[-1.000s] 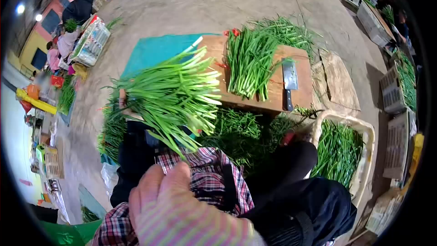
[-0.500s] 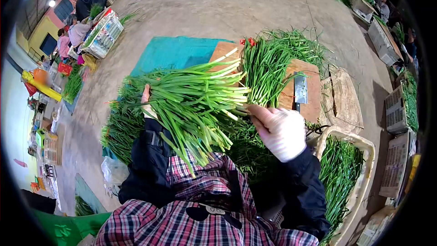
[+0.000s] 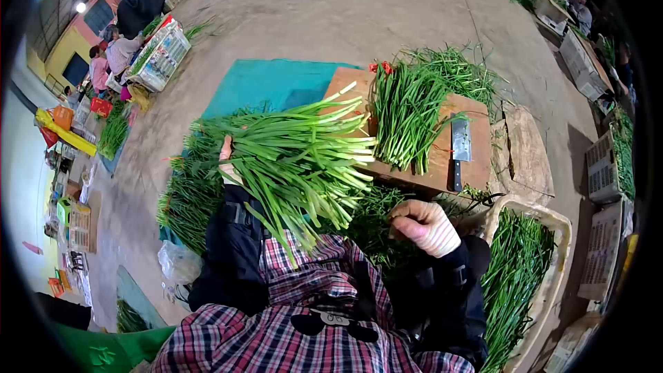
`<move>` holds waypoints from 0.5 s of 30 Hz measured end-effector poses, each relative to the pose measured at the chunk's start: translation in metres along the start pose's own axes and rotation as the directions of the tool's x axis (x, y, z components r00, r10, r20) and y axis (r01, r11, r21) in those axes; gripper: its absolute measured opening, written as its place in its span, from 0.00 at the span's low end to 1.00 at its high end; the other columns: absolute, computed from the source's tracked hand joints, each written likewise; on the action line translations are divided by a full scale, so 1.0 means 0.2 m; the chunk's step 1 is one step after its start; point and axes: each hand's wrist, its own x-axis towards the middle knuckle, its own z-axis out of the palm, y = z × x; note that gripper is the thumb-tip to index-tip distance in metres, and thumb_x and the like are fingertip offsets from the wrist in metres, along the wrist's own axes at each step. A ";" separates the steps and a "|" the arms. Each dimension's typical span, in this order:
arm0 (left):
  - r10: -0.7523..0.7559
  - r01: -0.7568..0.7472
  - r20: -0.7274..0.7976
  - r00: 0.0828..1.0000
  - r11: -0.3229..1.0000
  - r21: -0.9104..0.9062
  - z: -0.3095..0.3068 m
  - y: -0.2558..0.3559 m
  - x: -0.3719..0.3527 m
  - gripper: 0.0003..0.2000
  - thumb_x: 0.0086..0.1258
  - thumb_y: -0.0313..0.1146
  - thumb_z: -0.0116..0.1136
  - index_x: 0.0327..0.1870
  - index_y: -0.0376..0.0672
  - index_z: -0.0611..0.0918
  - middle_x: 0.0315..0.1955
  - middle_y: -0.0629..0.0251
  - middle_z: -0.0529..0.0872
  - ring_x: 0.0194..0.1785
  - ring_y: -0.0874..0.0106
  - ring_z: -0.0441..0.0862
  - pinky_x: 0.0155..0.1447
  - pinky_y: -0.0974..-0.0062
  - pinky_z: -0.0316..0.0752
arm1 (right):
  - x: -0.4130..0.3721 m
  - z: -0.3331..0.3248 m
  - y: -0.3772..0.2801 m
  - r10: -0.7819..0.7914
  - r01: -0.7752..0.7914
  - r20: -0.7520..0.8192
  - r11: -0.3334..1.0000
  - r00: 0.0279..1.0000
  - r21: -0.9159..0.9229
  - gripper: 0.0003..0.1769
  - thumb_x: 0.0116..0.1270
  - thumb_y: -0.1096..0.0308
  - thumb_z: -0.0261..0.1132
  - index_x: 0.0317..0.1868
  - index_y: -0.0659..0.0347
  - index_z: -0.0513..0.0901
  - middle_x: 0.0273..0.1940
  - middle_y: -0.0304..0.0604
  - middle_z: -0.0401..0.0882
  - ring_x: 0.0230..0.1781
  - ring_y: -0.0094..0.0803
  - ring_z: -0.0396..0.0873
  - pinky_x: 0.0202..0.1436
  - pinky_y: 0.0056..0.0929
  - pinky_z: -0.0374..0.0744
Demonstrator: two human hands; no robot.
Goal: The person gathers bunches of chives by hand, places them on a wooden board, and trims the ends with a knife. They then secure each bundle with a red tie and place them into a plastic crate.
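A fanned bunch of green stalks (image 3: 297, 155) is grasped by the left hand (image 3: 227, 160), its leafy part within the fingers and its pale ends spread toward the right. The right hand (image 3: 423, 226) is held apart from it, fingers curled; whether anything is pinched cannot be told. On the plaid apron (image 3: 307, 276), a pale badge (image 3: 335, 318) is too small to be read. A second bundle (image 3: 409, 116) and a cleaver (image 3: 461, 139) are carried by the wooden surface (image 3: 439, 167), above a concrete floor (image 3: 338, 17).
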 end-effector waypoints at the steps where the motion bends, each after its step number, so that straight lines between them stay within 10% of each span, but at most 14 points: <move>1: -0.008 0.009 0.026 1.000 1.000 -0.003 0.01 0.00 0.00 0.23 0.74 0.47 0.46 0.59 0.38 0.75 0.57 0.51 0.78 0.57 0.56 0.77 0.60 0.51 0.73 | -0.01 0.00 0.02 0.076 -0.096 -0.078 0.951 0.994 -0.295 0.12 0.62 0.72 0.60 0.45 0.63 0.82 0.26 0.38 0.81 0.26 0.23 0.78 0.33 0.24 0.77; 2: -0.021 0.022 0.053 0.998 1.000 -0.006 0.02 0.00 0.01 0.23 0.74 0.48 0.46 0.59 0.39 0.75 0.57 0.51 0.77 0.57 0.56 0.77 0.60 0.50 0.73 | -0.01 0.02 0.07 0.000 -0.055 -0.108 0.860 0.994 -0.507 0.20 0.64 0.73 0.56 0.56 0.62 0.77 0.26 0.37 0.81 0.25 0.22 0.76 0.32 0.21 0.75; 5: -0.042 0.046 0.046 0.998 0.995 -0.083 -0.05 0.02 0.03 0.23 0.73 0.50 0.48 0.58 0.41 0.76 0.58 0.51 0.77 0.57 0.54 0.77 0.61 0.48 0.72 | 0.02 0.15 -0.04 0.161 -0.130 -0.046 0.910 0.986 0.394 0.25 0.67 0.69 0.59 0.65 0.59 0.70 0.25 0.39 0.81 0.22 0.22 0.77 0.28 0.19 0.77; 15: -0.003 0.020 0.153 0.988 0.993 -0.116 0.16 -0.12 0.06 0.22 0.74 0.47 0.45 0.53 0.35 0.77 0.59 0.46 0.74 0.60 0.52 0.72 0.62 0.48 0.69 | 0.34 0.40 0.05 0.011 0.028 -0.041 0.550 0.999 0.835 0.09 0.67 0.68 0.63 0.44 0.62 0.81 0.30 0.40 0.83 0.23 0.27 0.80 0.19 0.22 0.75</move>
